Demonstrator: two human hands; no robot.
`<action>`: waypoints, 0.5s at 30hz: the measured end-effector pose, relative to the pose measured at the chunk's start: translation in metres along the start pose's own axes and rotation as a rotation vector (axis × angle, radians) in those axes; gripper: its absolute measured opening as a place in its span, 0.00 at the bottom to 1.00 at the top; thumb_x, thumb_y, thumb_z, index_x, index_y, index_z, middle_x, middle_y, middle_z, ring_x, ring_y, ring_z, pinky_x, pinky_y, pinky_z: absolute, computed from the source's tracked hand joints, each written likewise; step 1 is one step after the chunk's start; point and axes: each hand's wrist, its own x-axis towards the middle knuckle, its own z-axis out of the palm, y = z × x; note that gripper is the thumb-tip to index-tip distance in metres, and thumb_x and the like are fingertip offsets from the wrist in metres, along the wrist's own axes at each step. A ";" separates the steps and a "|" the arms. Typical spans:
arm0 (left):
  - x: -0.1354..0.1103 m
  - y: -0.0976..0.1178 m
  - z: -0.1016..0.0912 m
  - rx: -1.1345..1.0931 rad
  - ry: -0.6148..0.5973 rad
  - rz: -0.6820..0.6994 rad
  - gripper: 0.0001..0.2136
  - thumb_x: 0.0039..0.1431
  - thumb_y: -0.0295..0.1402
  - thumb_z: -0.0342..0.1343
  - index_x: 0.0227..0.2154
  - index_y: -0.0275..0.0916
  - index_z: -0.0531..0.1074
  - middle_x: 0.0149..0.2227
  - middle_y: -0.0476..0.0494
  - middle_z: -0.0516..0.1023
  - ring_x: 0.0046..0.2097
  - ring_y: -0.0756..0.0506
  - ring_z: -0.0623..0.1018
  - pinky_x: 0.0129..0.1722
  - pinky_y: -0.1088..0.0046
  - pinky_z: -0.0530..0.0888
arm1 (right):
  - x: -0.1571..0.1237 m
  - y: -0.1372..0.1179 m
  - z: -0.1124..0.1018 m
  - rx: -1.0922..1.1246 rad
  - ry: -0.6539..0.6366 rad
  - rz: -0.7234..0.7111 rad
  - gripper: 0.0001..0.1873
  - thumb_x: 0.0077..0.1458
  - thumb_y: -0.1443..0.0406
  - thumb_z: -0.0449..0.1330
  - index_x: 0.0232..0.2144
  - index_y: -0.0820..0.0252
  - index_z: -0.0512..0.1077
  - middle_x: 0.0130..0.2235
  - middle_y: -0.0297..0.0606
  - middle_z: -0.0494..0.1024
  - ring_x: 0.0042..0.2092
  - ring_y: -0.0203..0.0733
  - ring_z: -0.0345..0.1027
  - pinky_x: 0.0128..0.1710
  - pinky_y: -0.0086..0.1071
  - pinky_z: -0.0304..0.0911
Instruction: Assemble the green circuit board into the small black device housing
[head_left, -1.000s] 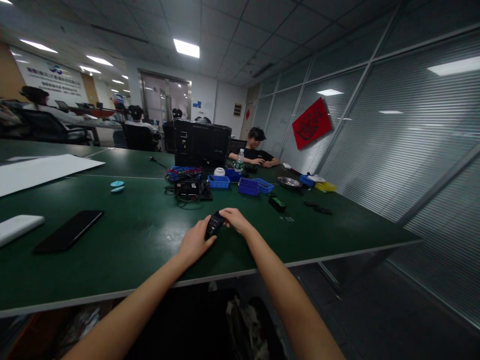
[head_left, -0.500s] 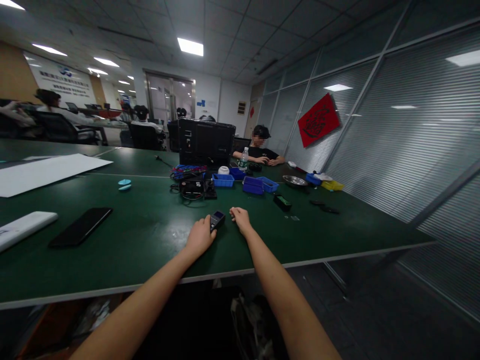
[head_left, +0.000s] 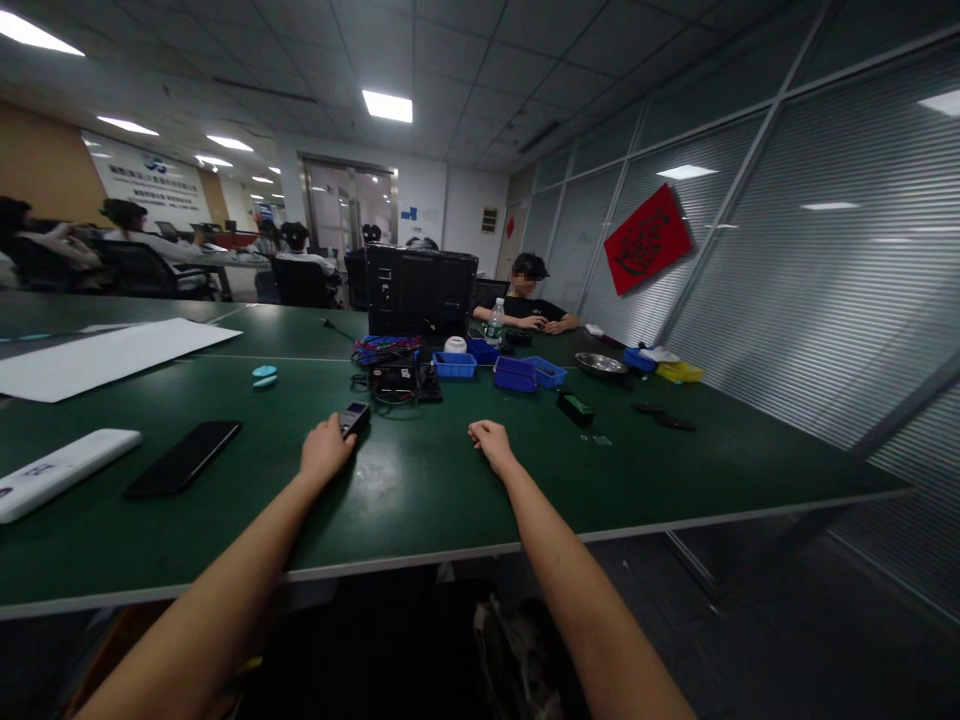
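Note:
My left hand (head_left: 324, 450) is closed round a small black handheld device (head_left: 354, 417) with a screen, held low over the green table (head_left: 405, 500), left of centre. My right hand (head_left: 491, 441) rests on the table about a forearm's width to the right, its fingers curled into a loose fist with nothing seen in it. The device's near end is hidden by my left fingers.
A black phone (head_left: 184, 457) and a white flat box (head_left: 60, 470) lie at the left. Farther back are a tangle of cables (head_left: 394, 380), blue bins (head_left: 517, 373), a black monitor (head_left: 420, 290), a metal dish (head_left: 600, 364). A person (head_left: 529, 300) sits at the far end.
My left hand has carried the black device to the left, away from my right hand, which let go of it and stayed near the middle of the table.

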 end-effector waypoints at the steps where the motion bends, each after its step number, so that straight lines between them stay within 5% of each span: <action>1: 0.002 -0.011 -0.004 0.003 -0.005 -0.041 0.25 0.52 0.41 0.46 0.50 0.30 0.58 0.44 0.30 0.70 0.42 0.38 0.72 0.38 0.67 0.67 | 0.000 0.000 0.000 -0.010 -0.004 -0.001 0.09 0.44 0.63 0.55 0.23 0.64 0.70 0.25 0.36 0.72 0.24 0.31 0.62 0.21 0.24 0.58; 9: 0.016 -0.094 -0.019 -0.024 0.116 -0.345 0.26 0.51 0.44 0.46 0.48 0.28 0.61 0.43 0.26 0.70 0.44 0.33 0.71 0.37 0.61 0.68 | -0.002 -0.002 0.001 -0.059 -0.011 -0.007 0.08 0.44 0.63 0.55 0.23 0.64 0.70 0.25 0.37 0.73 0.24 0.32 0.62 0.21 0.24 0.58; 15: 0.018 -0.116 -0.016 -0.076 0.255 -0.431 0.34 0.48 0.50 0.47 0.51 0.26 0.58 0.46 0.23 0.68 0.47 0.31 0.69 0.38 0.59 0.68 | -0.001 -0.001 0.000 -0.104 -0.026 -0.012 0.09 0.44 0.63 0.54 0.25 0.64 0.71 0.26 0.38 0.73 0.25 0.33 0.63 0.22 0.25 0.58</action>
